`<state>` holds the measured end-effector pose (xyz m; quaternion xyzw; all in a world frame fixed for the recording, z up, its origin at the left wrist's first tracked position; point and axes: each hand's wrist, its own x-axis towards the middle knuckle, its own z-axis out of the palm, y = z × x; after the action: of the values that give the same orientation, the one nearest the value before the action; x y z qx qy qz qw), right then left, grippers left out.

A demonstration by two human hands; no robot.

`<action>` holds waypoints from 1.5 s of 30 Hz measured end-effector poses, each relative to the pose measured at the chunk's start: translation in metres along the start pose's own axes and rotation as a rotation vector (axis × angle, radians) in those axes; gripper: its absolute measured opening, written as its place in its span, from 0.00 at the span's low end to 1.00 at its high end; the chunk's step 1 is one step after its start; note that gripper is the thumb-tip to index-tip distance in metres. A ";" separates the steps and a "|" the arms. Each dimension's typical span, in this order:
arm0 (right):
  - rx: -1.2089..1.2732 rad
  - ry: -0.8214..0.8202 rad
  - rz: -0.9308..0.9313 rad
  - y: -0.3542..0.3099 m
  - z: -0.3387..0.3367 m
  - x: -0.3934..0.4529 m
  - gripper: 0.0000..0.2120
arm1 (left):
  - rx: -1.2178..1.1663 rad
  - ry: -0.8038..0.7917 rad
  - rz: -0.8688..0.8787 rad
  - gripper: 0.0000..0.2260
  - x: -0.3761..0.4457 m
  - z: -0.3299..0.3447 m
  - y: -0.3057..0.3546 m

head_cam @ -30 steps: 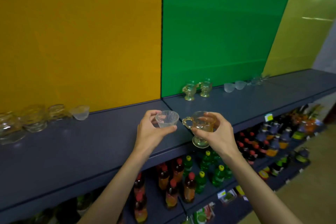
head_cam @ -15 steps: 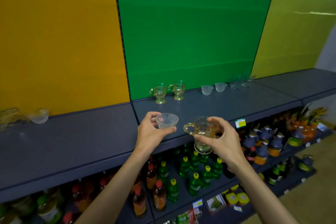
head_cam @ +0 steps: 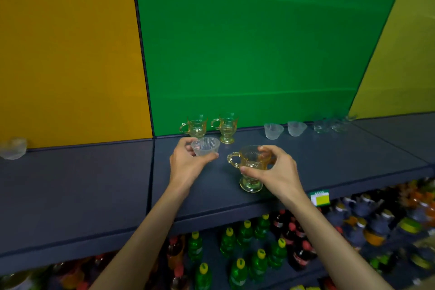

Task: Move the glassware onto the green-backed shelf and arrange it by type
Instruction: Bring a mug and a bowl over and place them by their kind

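left hand (head_cam: 188,162) pinching ribbed clear glass bowl (head_cam: 205,149), right hand (head_cam: 274,168) gripping amber footed mug (head_cam: 250,167) by the body, both above green-backed shelf (head_cam: 329,162); likely light, slippery, fragile.

Shelf (head_cam: 306,167) front lies bare; amber cups (head_cam: 226,127) and ribbed bowls (head_cam: 273,131) line its back.

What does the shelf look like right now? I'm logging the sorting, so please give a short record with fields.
left hand: left hand holds a clear ribbed bowl
right hand: right hand grips an amber mug over the shelf
mugs placed: two amber mugs by the green panel
bowls placed: two clear bowls
far right: small clear glasses, blurred
still left: one bowl by the yellow panel
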<state>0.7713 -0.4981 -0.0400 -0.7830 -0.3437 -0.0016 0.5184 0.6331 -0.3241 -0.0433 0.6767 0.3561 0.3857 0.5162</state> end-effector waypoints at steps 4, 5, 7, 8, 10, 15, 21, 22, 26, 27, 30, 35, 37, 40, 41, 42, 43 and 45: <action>-0.028 -0.050 -0.020 0.009 0.019 0.050 0.35 | 0.028 0.062 -0.021 0.28 0.035 0.004 -0.007; -0.035 -0.061 -0.022 0.011 0.023 0.061 0.35 | 0.030 0.076 -0.028 0.29 0.041 0.004 -0.010; -0.046 -0.083 -0.027 0.017 0.031 0.078 0.35 | 0.042 0.099 -0.038 0.29 0.046 0.002 -0.013; -0.049 -0.091 -0.031 0.019 0.035 0.086 0.36 | 0.057 0.111 -0.038 0.29 0.047 0.001 -0.014; -0.054 -0.104 -0.045 0.021 0.042 0.101 0.36 | 0.088 0.131 -0.039 0.28 0.049 0.000 -0.015; -0.034 -0.152 -0.081 0.024 0.053 0.123 0.37 | 0.147 0.187 -0.019 0.29 0.051 0.002 -0.011; -0.017 -0.229 -0.118 0.041 0.060 0.133 0.39 | 0.089 0.327 0.040 0.30 0.046 0.025 0.012; -0.013 -0.249 -0.126 0.043 0.059 0.136 0.39 | 0.076 0.350 0.052 0.30 0.043 0.030 0.017; -0.007 -0.370 -0.171 0.043 0.047 0.144 0.41 | 0.072 0.395 0.107 0.30 0.030 0.056 0.038; 0.006 -0.390 -0.181 0.044 0.040 0.146 0.39 | 0.075 0.400 0.124 0.30 0.028 0.063 0.044; 0.056 -0.423 -0.206 0.052 0.010 0.155 0.31 | 0.080 0.427 0.166 0.29 0.023 0.090 0.064; -0.035 -0.389 -0.290 0.081 -0.051 0.183 0.27 | 0.055 0.404 0.242 0.28 0.020 0.153 0.097; -0.105 -0.346 -0.330 0.098 -0.078 0.194 0.25 | 0.047 0.370 0.260 0.27 0.020 0.186 0.105; -0.247 -0.325 -0.383 0.126 -0.119 0.207 0.23 | 0.097 0.304 0.232 0.28 0.021 0.236 0.105; -0.298 -0.317 -0.391 0.135 -0.133 0.211 0.23 | 0.121 0.273 0.210 0.28 0.021 0.252 0.102; -0.339 -0.311 -0.395 0.145 -0.146 0.214 0.22 | 0.149 0.241 0.185 0.29 0.021 0.267 0.098; -0.372 -0.309 -0.393 0.153 -0.158 0.217 0.22 | 0.176 0.209 0.159 0.28 0.020 0.281 0.094; -0.435 -0.311 -0.380 0.170 -0.181 0.223 0.22 | 0.232 0.160 0.110 0.27 0.017 0.308 0.084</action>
<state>1.0977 -0.5643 -0.0141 -0.7881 -0.5504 -0.0518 0.2708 0.9219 -0.4573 -0.0107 0.7175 0.4006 0.4222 0.3827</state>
